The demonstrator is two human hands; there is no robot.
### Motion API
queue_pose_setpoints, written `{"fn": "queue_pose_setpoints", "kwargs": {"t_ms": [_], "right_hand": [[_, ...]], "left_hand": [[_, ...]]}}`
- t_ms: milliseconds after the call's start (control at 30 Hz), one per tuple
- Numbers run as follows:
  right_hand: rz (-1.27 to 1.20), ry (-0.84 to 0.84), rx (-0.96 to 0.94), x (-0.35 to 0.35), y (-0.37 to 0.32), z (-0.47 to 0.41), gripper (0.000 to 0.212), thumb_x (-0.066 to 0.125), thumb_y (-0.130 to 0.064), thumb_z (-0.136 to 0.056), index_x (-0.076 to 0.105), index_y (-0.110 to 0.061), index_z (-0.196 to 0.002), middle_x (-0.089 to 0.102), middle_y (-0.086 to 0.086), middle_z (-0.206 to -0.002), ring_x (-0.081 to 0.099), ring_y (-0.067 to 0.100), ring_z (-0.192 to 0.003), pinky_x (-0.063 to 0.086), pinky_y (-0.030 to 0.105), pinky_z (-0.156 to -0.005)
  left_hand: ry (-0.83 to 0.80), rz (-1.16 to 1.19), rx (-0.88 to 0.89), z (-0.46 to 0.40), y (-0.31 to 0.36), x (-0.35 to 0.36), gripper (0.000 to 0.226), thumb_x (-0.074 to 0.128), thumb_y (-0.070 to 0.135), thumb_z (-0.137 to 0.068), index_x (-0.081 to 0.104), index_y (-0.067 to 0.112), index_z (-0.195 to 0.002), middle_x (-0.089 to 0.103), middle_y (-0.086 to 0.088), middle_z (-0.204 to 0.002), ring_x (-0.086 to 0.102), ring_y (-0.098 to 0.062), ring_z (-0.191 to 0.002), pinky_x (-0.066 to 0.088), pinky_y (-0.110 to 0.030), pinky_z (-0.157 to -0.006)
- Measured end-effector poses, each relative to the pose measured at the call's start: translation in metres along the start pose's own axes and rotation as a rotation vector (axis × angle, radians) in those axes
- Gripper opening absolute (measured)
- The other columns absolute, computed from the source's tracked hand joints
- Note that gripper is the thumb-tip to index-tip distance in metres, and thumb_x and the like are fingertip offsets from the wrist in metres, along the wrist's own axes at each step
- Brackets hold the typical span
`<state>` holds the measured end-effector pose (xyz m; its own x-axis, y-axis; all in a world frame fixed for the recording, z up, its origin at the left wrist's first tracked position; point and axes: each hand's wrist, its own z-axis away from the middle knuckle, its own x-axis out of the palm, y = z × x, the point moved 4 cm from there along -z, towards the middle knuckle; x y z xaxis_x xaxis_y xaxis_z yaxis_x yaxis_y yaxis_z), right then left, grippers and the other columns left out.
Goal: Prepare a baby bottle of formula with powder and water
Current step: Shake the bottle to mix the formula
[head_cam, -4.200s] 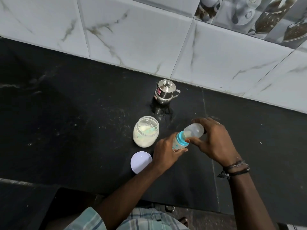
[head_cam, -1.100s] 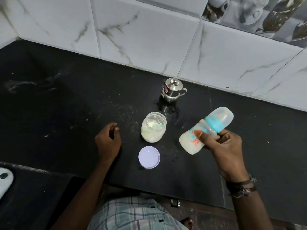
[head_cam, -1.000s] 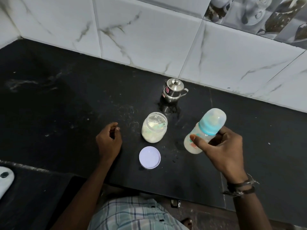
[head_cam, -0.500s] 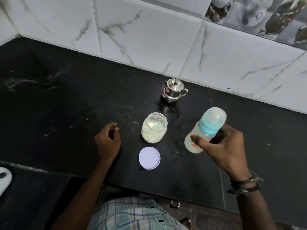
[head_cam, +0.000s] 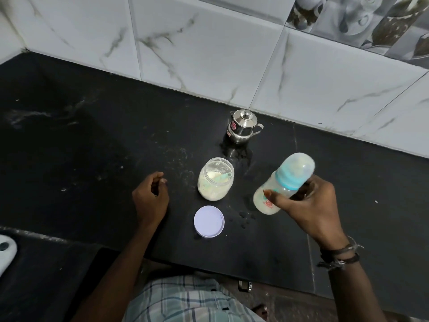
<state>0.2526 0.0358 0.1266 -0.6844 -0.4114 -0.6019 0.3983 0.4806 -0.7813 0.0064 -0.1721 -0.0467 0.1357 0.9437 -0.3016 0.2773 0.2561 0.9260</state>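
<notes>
My right hand (head_cam: 308, 206) grips the baby bottle (head_cam: 282, 184) in the air above the black counter (head_cam: 92, 135). The bottle is capped, has a blue collar and holds milky white liquid; it tilts with its cap up and to the right. My left hand (head_cam: 149, 198) rests on the counter with loosely curled fingers and holds nothing. Between my hands stands the open formula jar (head_cam: 216, 178) with white powder and a pale green scoop inside. Its white lid (head_cam: 209, 221) lies flat in front of it.
A small lidded steel pot (head_cam: 242, 126) stands near the tiled wall (head_cam: 209, 54) behind the jar. A few dark drops (head_cam: 243, 217) lie on the counter right of the lid. A white object (head_cam: 5, 252) shows at the left edge, below the counter's front edge.
Four seconds ago both hands held the bottle low over the counter. Since then my left hand moved away to the counter, and my right hand swings the bottle between more tilted and more upright.
</notes>
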Motion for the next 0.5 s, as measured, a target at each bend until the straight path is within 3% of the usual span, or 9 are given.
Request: {"fn": "queue_pose_setpoints", "kwargs": {"t_ms": [67,167,233,300,400,500], "right_hand": [[-0.036,0.015,-0.012,0.001,-0.002,0.0,0.043,0.09,-0.039,-0.057,0.07,-0.03,-0.095,0.076,-0.015,-0.087,0.073,0.005,-0.079,0.056,0.016,-0.064],[0.052,0.021,-0.011,0.0,0.002,-0.001,0.047,0.09,-0.034,-0.058,0.07,-0.023,-0.1,0.075,-0.009,-0.086,0.071,0.009,-0.077,0.059,0.029,-0.067],[-0.049,-0.001,0.022,0.002,0.004,-0.001,0.046,0.092,-0.029,-0.059,0.072,-0.019,-0.099,0.077,-0.009,-0.087,0.073,0.009,-0.079,0.061,0.027,-0.069],[-0.063,0.031,0.017,0.002,0.004,-0.002,0.046,0.091,-0.03,-0.058,0.072,-0.019,-0.098,0.077,-0.011,-0.087,0.074,0.007,-0.08,0.06,0.023,-0.069],[0.044,0.032,0.004,0.002,0.007,-0.001,0.046,0.09,-0.032,-0.058,0.07,-0.024,-0.099,0.075,-0.01,-0.086,0.072,0.009,-0.078,0.059,0.03,-0.068],[-0.025,0.042,0.038,0.002,0.009,0.0,0.044,0.092,-0.028,-0.058,0.07,-0.025,-0.097,0.076,-0.013,-0.085,0.073,0.006,-0.079,0.059,0.022,-0.066]], "left_hand": [[-0.002,-0.009,-0.002,0.0,0.0,0.0,0.02,0.064,0.002,-0.091,0.07,0.007,-0.11,0.073,-0.006,-0.092,0.07,-0.015,-0.085,0.054,-0.025,-0.08],[-0.004,-0.009,0.003,-0.001,0.0,0.001,0.02,0.064,0.003,-0.091,0.07,0.007,-0.11,0.073,-0.005,-0.093,0.069,-0.014,-0.085,0.053,-0.016,-0.078],[-0.001,-0.005,0.007,-0.001,0.0,0.001,0.019,0.064,0.003,-0.091,0.071,0.007,-0.109,0.072,-0.003,-0.092,0.069,-0.013,-0.084,0.051,-0.01,-0.077],[-0.003,-0.013,-0.006,-0.001,-0.001,0.001,0.019,0.064,0.003,-0.092,0.07,0.007,-0.109,0.072,-0.003,-0.093,0.068,-0.012,-0.085,0.051,-0.012,-0.077],[0.0,-0.018,0.001,-0.001,-0.001,0.002,0.019,0.065,0.003,-0.091,0.071,0.007,-0.109,0.073,-0.005,-0.094,0.068,-0.013,-0.085,0.054,-0.024,-0.079],[0.007,-0.023,-0.005,-0.001,0.0,0.0,0.019,0.065,0.004,-0.092,0.071,0.008,-0.109,0.073,-0.004,-0.094,0.068,-0.012,-0.086,0.054,-0.023,-0.078]]}}
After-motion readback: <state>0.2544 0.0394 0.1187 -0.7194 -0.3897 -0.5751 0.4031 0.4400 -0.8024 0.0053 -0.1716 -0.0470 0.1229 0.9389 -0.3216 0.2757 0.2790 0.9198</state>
